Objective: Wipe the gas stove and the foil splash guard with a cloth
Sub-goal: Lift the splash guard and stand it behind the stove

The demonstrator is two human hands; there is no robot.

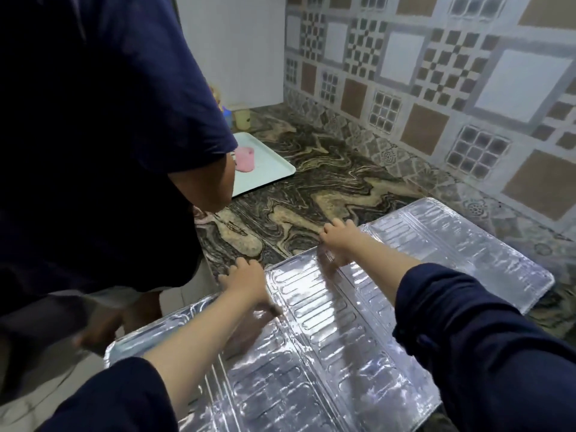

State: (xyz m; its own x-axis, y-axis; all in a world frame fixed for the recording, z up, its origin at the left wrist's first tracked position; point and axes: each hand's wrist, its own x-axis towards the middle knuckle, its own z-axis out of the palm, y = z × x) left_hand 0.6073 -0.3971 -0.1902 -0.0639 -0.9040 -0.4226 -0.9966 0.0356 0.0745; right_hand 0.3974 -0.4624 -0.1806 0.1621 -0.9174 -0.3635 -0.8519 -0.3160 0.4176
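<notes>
My left hand (246, 275) and right hand (339, 241) curl their fingers over the far edge of the foil splash guard (327, 338), gripping it. I see shiny, ribbed, hinged panels lying flat on the swirled stone bench (311, 188). Another person in a dark shirt (93, 135) hides the left side.

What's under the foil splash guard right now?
The foil splash guard lies flat on the marbled countertop, both hands on its far edge: left hand, right hand. Anything beneath is covered.
</notes>
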